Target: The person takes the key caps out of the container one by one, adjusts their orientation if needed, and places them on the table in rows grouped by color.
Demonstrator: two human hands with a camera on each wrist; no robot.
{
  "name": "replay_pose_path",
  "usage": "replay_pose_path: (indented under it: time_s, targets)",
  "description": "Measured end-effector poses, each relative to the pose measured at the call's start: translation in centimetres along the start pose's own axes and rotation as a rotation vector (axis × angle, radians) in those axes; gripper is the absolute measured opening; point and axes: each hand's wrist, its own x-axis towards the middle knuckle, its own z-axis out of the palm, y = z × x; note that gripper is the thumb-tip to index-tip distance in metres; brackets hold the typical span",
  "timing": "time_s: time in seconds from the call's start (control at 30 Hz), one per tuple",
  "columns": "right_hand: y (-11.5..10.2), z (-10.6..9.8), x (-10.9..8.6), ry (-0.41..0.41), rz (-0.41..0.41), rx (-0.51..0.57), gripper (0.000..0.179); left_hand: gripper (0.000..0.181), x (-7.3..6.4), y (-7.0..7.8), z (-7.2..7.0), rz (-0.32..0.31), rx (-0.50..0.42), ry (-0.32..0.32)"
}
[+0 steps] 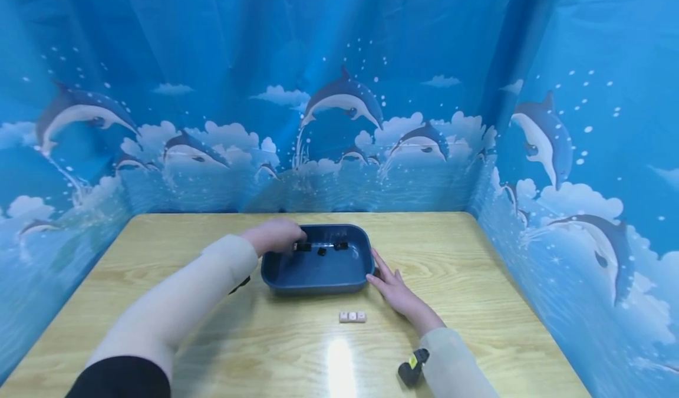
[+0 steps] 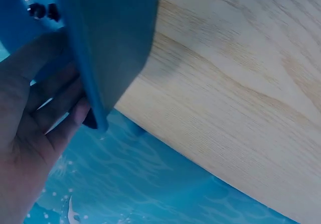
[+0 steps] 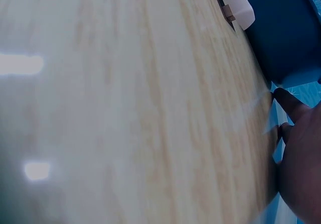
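A dark blue rectangular tray sits on the table with several small black blocks inside, mostly along its far side. My left hand reaches over the tray's far left corner, fingers bent down into it beside the black blocks. In the left wrist view the fingers overlap the tray wall; I cannot tell whether they pinch a block. My right hand rests at the tray's right end, its fingers extended along the wall and the thumb at the near corner. Three small white keycap-like cubes stand in a row in front of the tray.
The light wooden table runs back to a blue curtain printed with dolphins, which also closes off both sides. A black wrist device is strapped below my right sleeve. Light glares off the tabletop near the front.
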Motion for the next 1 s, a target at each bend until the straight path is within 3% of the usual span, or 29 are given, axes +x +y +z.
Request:
replay_pose_path:
  time_s: [0.07, 0.3, 0.6, 0.8, 1.0]
  targets:
    - [0.0, 0.0, 0.0, 0.002, 0.002, 0.002, 0.065, 0.011, 0.1, -0.2, 0.3, 0.001, 0.003, -0.012]
    - [0.0, 0.0, -0.1, 0.001, 0.018, 0.010, 0.066, 0.006, 0.1, -0.6, 0.7, 0.034, 0.047, 0.034]
    - [-0.3, 0.1, -0.2, 0.004, 0.001, 0.025, 0.066, 0.012, -0.4, -0.6, 1.2, -0.056, -0.083, -0.058]
    - [-0.3, 0.1, -0.2, 0.001, -0.007, 0.029, 0.064, 0.011, -0.2, -0.5, 2.0, -0.023, -0.087, -0.093]
    - [-0.3, 0.1, -0.1, 0.002, 0.013, 0.015, 0.064, 0.017, -0.1, -0.5, 2.9, 0.011, -0.062, -0.080]
